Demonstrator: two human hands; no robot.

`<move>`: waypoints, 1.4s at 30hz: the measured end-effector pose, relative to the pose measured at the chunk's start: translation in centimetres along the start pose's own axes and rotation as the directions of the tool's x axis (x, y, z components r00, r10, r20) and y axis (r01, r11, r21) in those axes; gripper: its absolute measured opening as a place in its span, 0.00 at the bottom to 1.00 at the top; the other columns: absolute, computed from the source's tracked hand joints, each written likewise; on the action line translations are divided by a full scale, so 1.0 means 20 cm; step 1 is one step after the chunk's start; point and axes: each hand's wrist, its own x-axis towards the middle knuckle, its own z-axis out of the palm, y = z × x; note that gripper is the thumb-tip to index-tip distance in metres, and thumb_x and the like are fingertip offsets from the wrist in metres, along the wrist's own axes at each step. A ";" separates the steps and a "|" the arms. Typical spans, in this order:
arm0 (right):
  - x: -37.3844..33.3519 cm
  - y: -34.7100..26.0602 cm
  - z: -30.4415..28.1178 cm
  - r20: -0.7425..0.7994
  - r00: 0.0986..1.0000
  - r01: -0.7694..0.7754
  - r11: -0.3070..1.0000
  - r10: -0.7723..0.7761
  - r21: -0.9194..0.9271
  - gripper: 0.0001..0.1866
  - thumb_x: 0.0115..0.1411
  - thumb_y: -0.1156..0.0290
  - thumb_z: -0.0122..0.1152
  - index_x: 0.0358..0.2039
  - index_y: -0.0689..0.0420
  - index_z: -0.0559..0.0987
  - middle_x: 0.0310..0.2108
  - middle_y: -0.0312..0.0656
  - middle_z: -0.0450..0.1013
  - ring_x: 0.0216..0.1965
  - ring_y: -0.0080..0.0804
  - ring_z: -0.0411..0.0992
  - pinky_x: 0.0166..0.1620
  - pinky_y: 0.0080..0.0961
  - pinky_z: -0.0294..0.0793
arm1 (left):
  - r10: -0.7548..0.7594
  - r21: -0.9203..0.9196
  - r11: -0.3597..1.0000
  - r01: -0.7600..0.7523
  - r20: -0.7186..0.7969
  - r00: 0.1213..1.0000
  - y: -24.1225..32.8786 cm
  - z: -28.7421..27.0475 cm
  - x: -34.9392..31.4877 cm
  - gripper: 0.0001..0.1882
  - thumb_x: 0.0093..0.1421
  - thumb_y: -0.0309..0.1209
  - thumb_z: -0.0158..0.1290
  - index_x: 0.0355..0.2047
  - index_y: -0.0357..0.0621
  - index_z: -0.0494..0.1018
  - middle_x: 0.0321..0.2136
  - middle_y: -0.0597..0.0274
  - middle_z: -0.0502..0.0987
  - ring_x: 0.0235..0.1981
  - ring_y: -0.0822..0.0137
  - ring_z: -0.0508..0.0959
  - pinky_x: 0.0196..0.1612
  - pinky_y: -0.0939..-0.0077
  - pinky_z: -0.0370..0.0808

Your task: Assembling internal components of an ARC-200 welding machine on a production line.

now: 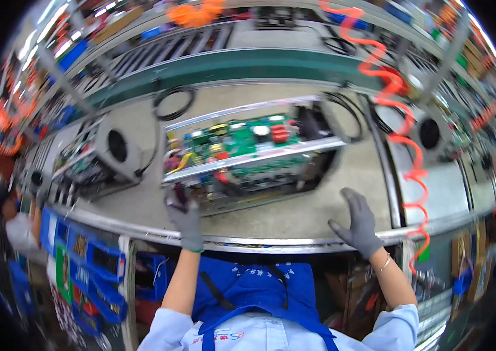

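Observation:
An open metal-framed electronic unit with a green circuit board lies on the workbench in front of me. Colourful parts, black and white capacitors and red blocks cover the board, and a dark fan housing sits at its right end. At the unit's near left corner is my grey-gloved left hand, its blurred fingertips beside a small dark part. Whether they grip that part cannot be made out. My right hand, also gloved, hovers over the bench near the front edge, thumb and fingers apart, holding nothing.
A similar fan unit stands at the left, another at the right. Black cable coils lie behind the central unit. An orange coiled hose hangs at the right. Blue bins sit below the bench; a co-worker's arm shows far left.

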 end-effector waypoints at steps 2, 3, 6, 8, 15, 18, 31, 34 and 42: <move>0.07 0.20 0.13 -0.028 0.991 -0.133 0.989 0.132 -0.062 0.47 0.42 0.57 0.71 0.60 0.60 0.59 0.56 0.54 0.62 0.57 0.51 0.61 0.58 0.40 0.62 | 0.026 0.173 0.984 -0.029 0.017 1.000 0.09 0.07 -0.08 0.34 0.51 0.35 0.60 0.54 0.32 0.59 0.50 0.46 0.68 0.49 0.58 0.69 0.53 0.65 0.66; 0.12 0.29 0.15 0.016 0.995 -0.094 0.995 0.095 -0.033 0.53 0.40 0.53 0.73 0.61 0.63 0.57 0.58 0.56 0.60 0.58 0.53 0.59 0.60 0.42 0.60 | -0.111 0.488 0.869 0.083 0.028 0.993 0.14 0.04 -0.14 0.40 0.49 0.39 0.61 0.57 0.31 0.56 0.54 0.41 0.64 0.55 0.51 0.67 0.56 0.59 0.64; 0.23 0.42 0.31 0.204 0.974 0.138 0.973 -0.100 -0.185 0.49 0.37 0.42 0.70 0.55 0.61 0.67 0.52 0.50 0.66 0.54 0.54 0.62 0.57 0.40 0.60 | 0.429 0.648 0.639 -0.415 0.148 0.891 0.05 -0.12 -0.22 0.48 0.47 0.53 0.58 0.59 0.34 0.54 0.57 0.41 0.60 0.57 0.43 0.61 0.59 0.47 0.55; 0.27 0.21 0.39 0.171 0.985 0.016 0.997 -0.029 0.078 0.38 0.40 0.44 0.68 0.47 0.54 0.73 0.44 0.39 0.72 0.48 0.42 0.66 0.56 0.39 0.60 | 0.438 0.648 0.670 -0.362 0.048 0.898 -0.03 -0.20 -0.25 0.47 0.49 0.57 0.55 0.58 0.35 0.56 0.56 0.43 0.62 0.56 0.44 0.62 0.58 0.48 0.55; 0.22 0.35 0.56 0.132 0.991 -0.079 0.943 0.038 0.325 0.37 0.40 0.59 0.75 0.51 0.58 0.71 0.48 0.47 0.69 0.51 0.46 0.65 0.58 0.38 0.60 | 0.413 0.678 0.668 -0.307 0.005 0.911 -0.04 -0.15 -0.26 0.45 0.48 0.58 0.55 0.55 0.34 0.59 0.53 0.43 0.65 0.53 0.46 0.65 0.56 0.52 0.57; 0.25 0.34 0.65 0.054 0.999 -0.011 0.948 -0.007 0.318 0.39 0.42 0.57 0.74 0.53 0.57 0.68 0.50 0.46 0.68 0.51 0.42 0.66 0.57 0.36 0.62 | 0.433 0.654 0.693 -0.303 -0.041 0.901 -0.06 -0.14 -0.27 0.43 0.51 0.59 0.53 0.54 0.34 0.60 0.52 0.42 0.66 0.52 0.46 0.66 0.55 0.52 0.58; 0.45 -0.08 0.87 0.040 0.992 0.126 0.986 -0.122 -0.109 0.42 0.42 0.49 0.70 0.54 0.58 0.68 0.54 0.52 0.65 0.56 0.54 0.59 0.61 0.42 0.54 | 0.378 0.624 0.743 -0.240 -0.096 0.921 -0.03 -0.14 -0.28 0.37 0.50 0.52 0.56 0.52 0.38 0.62 0.51 0.48 0.67 0.51 0.49 0.66 0.56 0.54 0.56; 0.48 -0.17 0.92 0.069 0.990 0.130 0.984 -0.122 -0.122 0.43 0.43 0.50 0.69 0.56 0.59 0.66 0.56 0.56 0.62 0.59 0.56 0.57 0.63 0.42 0.53 | 0.354 0.615 0.753 -0.233 -0.080 0.932 -0.03 -0.14 -0.29 0.36 0.51 0.52 0.55 0.51 0.38 0.63 0.52 0.49 0.66 0.52 0.51 0.66 0.57 0.55 0.56; 0.60 -0.40 1.04 0.041 0.968 0.252 0.964 -0.249 -0.083 0.46 0.49 0.47 0.64 0.59 0.65 0.61 0.58 0.64 0.57 0.62 0.62 0.51 0.64 0.45 0.50 | 0.292 0.606 0.769 -0.205 -0.047 0.955 -0.02 -0.17 -0.26 0.33 0.53 0.51 0.53 0.53 0.42 0.64 0.54 0.55 0.66 0.57 0.58 0.64 0.62 0.60 0.51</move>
